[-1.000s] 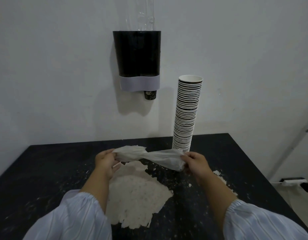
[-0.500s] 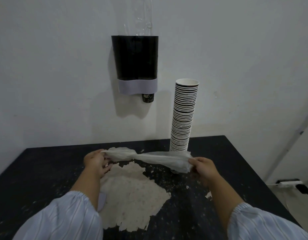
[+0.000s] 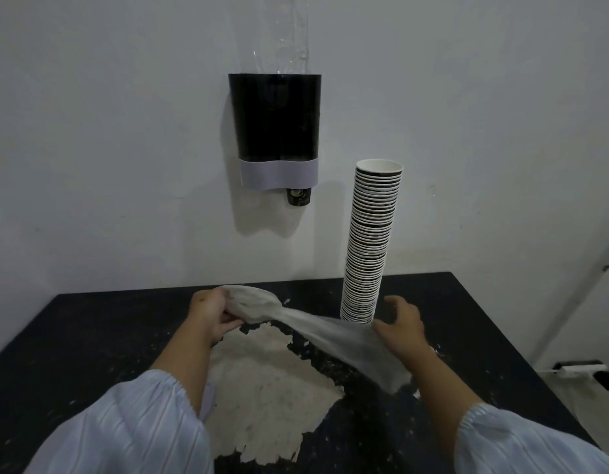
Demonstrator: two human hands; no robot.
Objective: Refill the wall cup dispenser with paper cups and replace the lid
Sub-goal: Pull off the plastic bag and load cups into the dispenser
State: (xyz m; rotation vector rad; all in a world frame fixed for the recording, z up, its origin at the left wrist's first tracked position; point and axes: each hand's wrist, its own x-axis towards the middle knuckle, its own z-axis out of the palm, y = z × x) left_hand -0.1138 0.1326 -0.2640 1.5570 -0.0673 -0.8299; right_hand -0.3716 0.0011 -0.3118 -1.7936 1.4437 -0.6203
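Meanwhile, a plastic sleeve between two hands

The left hand (image 3: 210, 316) grips a bunched plastic sleeve (image 3: 316, 333) above the dark surface (image 3: 90, 336). The right hand (image 3: 398, 326) rests on its other end, fingers loosely spread. A tall stack of paper cups (image 3: 368, 244) stands behind, right of the wall dispenser (image 3: 275, 118).

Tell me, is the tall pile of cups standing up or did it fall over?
Standing up. The stack of paper cups rises from the black table with its open white rim on top, leaning only slightly.
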